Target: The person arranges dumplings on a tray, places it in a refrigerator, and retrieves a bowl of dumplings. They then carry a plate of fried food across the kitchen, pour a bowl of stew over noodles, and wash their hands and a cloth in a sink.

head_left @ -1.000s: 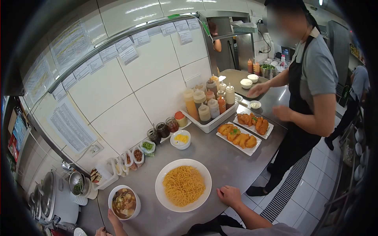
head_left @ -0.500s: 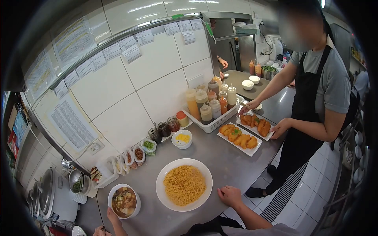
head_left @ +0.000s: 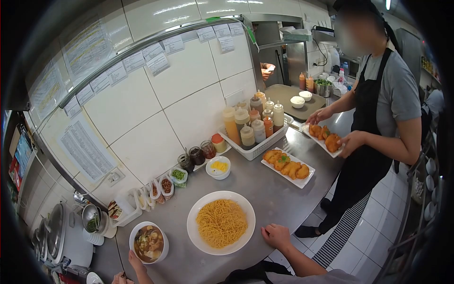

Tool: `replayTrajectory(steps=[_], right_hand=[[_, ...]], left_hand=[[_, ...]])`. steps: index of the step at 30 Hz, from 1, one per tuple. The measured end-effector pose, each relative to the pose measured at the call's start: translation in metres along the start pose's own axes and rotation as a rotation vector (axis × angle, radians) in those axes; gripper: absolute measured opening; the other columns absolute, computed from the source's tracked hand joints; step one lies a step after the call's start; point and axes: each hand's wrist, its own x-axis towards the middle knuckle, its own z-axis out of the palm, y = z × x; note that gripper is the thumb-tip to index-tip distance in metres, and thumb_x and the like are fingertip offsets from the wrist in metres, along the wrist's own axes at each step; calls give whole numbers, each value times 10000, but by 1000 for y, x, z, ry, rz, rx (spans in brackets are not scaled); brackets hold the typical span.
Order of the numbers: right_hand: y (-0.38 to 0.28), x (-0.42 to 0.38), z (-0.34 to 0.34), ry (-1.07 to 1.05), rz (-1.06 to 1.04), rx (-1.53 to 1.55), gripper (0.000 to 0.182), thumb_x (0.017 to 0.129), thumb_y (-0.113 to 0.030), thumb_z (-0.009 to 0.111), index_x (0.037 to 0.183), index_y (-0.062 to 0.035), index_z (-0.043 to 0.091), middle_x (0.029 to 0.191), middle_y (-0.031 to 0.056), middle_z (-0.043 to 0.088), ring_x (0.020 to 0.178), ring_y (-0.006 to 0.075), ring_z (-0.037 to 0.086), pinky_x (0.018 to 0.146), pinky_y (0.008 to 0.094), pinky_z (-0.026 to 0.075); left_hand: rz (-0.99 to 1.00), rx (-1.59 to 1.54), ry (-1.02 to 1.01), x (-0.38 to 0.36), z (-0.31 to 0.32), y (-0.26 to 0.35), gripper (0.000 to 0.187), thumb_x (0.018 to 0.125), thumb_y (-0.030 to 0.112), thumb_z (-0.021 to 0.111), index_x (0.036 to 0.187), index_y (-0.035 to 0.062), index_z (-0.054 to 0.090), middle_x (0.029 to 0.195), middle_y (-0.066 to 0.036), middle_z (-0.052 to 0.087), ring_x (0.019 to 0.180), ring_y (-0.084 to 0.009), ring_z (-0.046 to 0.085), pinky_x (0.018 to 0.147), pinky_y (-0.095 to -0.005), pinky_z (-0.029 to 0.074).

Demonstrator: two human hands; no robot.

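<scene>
My left hand (head_left: 137, 263) is at the bottom left, its fingers against the near side of a white bowl of soup (head_left: 149, 242) with chunky pieces in brown broth. Part of that grip is hidden by the bowl. My right hand (head_left: 275, 236) rests by the counter's near edge, fingers curled in, with nothing visible in them. Between my hands sits a wide white plate (head_left: 193, 232) heaped with yellow noodles (head_left: 221, 222). Behind it is a small white bowl (head_left: 219, 174) of yellow pieces.
A co-worker (head_left: 378, 94) at right holds a plate of fried pieces (head_left: 326, 137). A similar plate (head_left: 307, 180) lies on the counter. Squeeze bottles fill a white basket (head_left: 255, 152). Jars (head_left: 196, 155) and ingredient bags (head_left: 166, 185) line the wall. Other fingers (head_left: 121, 278) show at bottom left.
The co-worker has lifted one plate of fried pieces off the counter and drawn it back to the right. A hand at the pass-through has risen, holding something white. My hands stay put.
</scene>
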Motion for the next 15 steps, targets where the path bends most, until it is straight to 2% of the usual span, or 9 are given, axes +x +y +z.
replayTrajectory(steps=[15], right_hand=[[2, -1, 3, 4, -7, -11, 296, 741, -267, 574, 508, -102, 500, 520, 56, 502, 475, 252, 531, 431, 362, 426]], left_hand=[[-24, -71, -5, 0, 0, -2, 319, 913, 262, 369, 961, -13, 523, 875, -89, 580, 767, -181, 571, 655, -283, 457]])
